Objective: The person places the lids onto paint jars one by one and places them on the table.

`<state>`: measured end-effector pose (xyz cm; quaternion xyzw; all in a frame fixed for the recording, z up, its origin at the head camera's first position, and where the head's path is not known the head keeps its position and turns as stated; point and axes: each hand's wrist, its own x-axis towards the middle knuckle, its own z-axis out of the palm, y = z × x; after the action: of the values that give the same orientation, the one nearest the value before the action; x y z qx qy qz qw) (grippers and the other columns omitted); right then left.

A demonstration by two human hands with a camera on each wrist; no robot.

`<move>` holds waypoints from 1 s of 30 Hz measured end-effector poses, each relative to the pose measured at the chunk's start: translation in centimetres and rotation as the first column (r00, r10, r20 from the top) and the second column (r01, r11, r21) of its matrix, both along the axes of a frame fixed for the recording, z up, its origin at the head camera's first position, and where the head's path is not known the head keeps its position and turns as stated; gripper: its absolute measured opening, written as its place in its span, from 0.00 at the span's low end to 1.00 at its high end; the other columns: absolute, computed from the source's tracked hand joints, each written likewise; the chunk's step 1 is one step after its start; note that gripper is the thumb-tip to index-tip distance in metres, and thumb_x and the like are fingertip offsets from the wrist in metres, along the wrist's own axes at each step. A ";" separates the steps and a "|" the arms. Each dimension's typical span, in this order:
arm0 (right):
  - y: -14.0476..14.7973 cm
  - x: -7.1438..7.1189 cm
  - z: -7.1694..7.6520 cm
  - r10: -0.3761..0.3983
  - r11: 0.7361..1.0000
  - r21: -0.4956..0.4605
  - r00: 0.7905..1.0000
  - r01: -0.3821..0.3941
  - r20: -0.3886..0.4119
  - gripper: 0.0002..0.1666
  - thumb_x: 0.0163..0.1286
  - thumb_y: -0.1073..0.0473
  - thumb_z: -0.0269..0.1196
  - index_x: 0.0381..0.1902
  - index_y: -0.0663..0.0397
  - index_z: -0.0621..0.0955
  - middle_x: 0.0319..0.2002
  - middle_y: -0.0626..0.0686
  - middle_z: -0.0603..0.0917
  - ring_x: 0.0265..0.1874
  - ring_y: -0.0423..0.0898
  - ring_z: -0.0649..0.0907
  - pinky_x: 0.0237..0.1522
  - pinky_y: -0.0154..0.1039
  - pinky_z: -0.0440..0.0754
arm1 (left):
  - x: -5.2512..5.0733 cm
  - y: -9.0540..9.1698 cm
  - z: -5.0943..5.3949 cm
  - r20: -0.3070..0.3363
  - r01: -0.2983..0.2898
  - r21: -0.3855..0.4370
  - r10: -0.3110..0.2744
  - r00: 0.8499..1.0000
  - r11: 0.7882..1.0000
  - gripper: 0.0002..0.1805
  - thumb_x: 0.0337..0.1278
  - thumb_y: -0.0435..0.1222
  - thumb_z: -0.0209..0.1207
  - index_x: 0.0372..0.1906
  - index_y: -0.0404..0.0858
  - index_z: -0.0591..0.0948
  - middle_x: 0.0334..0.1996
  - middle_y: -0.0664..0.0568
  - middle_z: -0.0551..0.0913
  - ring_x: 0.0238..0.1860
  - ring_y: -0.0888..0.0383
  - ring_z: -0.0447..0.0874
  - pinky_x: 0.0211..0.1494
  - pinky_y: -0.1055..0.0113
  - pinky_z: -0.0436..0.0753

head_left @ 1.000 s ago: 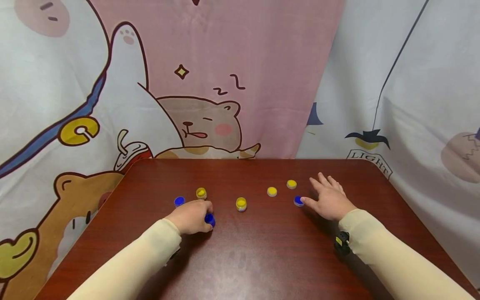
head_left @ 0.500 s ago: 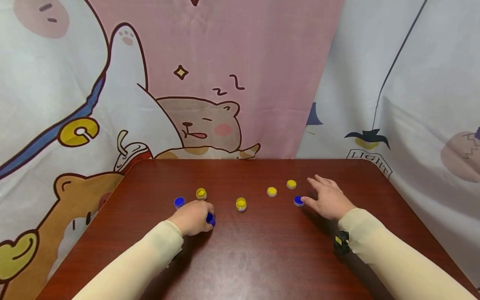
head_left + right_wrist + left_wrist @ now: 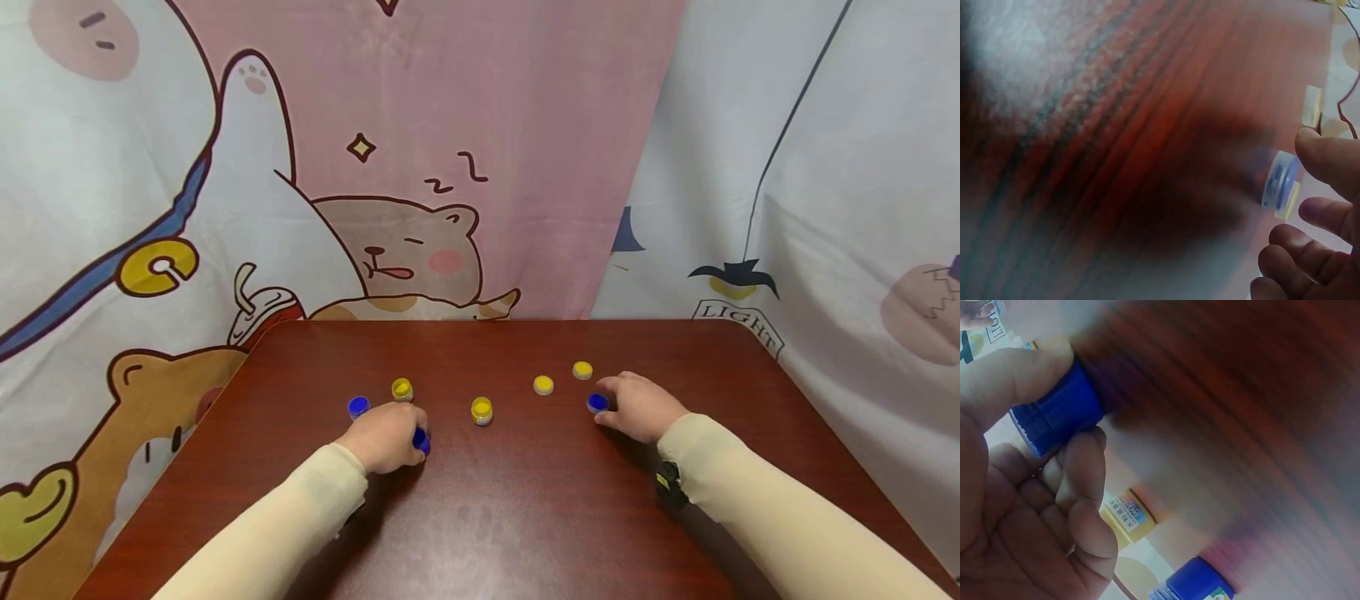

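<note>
While the left hand (image 3: 386, 436) pinches a smooth blue jar (image 3: 422, 442) toward the bench's (image 3: 495, 508) left edge, a light, level hold seems best. Toward the right edge, the right hand (image 3: 639, 407) is spread around a disc-shaped blue lid (image 3: 597, 403), probably best gripped evenly by its rim; a flat yellow lid (image 3: 582, 370) lies beyond.

An indoor corner is backed by a hanging cloth (image 3: 562, 125) in pink and white, printed with a sleeping bear (image 3: 420, 250) and the word "LIGHT" (image 3: 738, 320). A reddish-brown table (image 3: 525, 508) is set before it, dotted with small blue and yellow pots (image 3: 482, 413). Whether a home or a studio is seen cannot be told.
</note>
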<state>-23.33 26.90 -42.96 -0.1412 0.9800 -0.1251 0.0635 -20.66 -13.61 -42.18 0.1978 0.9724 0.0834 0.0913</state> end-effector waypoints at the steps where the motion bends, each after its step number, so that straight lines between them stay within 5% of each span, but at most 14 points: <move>1: -0.1 -0.1 -0.1 0.008 1.000 0.016 1.000 -0.008 0.002 0.36 0.67 0.49 0.75 0.65 0.64 0.80 0.51 0.59 0.85 0.49 0.52 0.84 0.59 0.57 0.84 | 0.0 0.0 0.0 -0.003 0.001 -0.001 -0.001 1.000 1.000 0.13 0.49 0.41 0.79 0.38 0.46 0.86 0.35 0.57 0.87 0.37 0.57 0.84 0.50 0.53 0.86; 11: -0.8 -1.3 -1.0 0.063 0.989 0.133 0.998 -0.059 -0.027 0.27 0.69 0.54 0.73 0.60 0.64 0.83 0.50 0.61 0.87 0.50 0.56 0.86 0.58 0.57 0.84 | -0.2 0.0 0.0 -0.008 0.004 -0.003 -0.004 1.000 1.000 0.13 0.48 0.41 0.79 0.35 0.47 0.85 0.33 0.58 0.87 0.36 0.57 0.84 0.47 0.54 0.86; 30: -1.4 -1.7 -1.1 0.012 0.996 0.083 1.000 -0.011 -0.012 0.12 0.69 0.60 0.71 0.45 0.62 0.87 0.38 0.54 0.88 0.35 0.48 0.83 0.51 0.52 0.87 | 0.0 0.3 0.2 0.001 -0.006 -0.002 0.006 1.000 1.000 0.14 0.48 0.41 0.80 0.37 0.45 0.86 0.35 0.55 0.88 0.37 0.55 0.85 0.49 0.52 0.86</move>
<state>-25.01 25.46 -44.10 -0.1447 0.9839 -0.0829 0.0639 -20.67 -13.32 -42.02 0.1946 0.9730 0.0829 0.0919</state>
